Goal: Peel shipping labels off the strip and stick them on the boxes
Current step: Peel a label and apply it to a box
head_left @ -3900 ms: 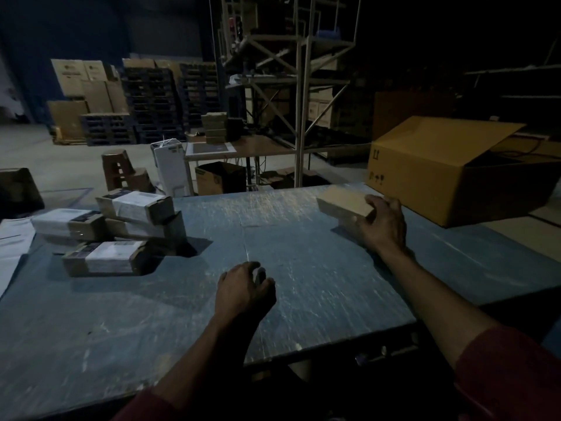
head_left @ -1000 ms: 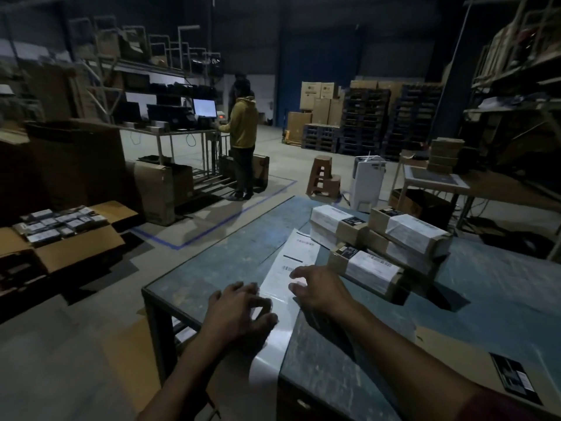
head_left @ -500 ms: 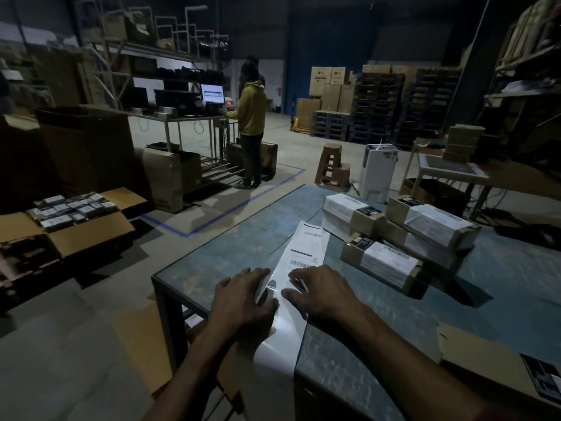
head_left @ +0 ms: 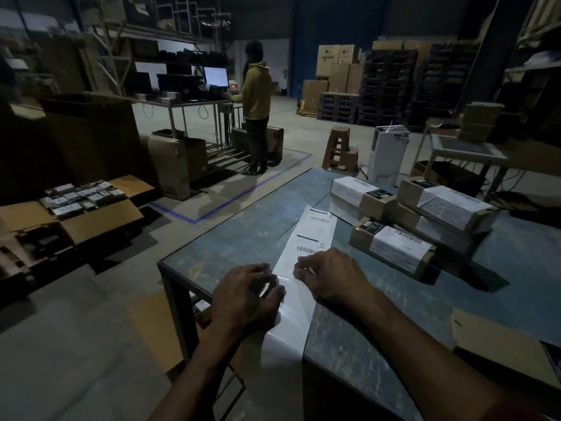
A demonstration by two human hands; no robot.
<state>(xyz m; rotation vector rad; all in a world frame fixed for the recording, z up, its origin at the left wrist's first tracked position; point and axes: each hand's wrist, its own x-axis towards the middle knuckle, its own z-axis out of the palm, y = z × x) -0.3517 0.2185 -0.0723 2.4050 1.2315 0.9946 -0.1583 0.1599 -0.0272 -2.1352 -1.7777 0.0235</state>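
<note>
Fingers [head_left: 299,268] of my right hand [head_left: 331,276] lie curled on the label strip [head_left: 303,256], which runs along the worktop [head_left: 243,235] and hangs over its near edge. My left hand [head_left: 246,296] curls at the strip's left edge; whether it pinches a label corner I cannot tell. Four boxes [head_left: 391,247] stacked just right of the strip already carry labels. I judge one peel is starting; an unlabelled box [head_left: 498,344] waits near right.

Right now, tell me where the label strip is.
Head view: the label strip lies near the table's left edge, under both hands, left of the boxes.
</note>
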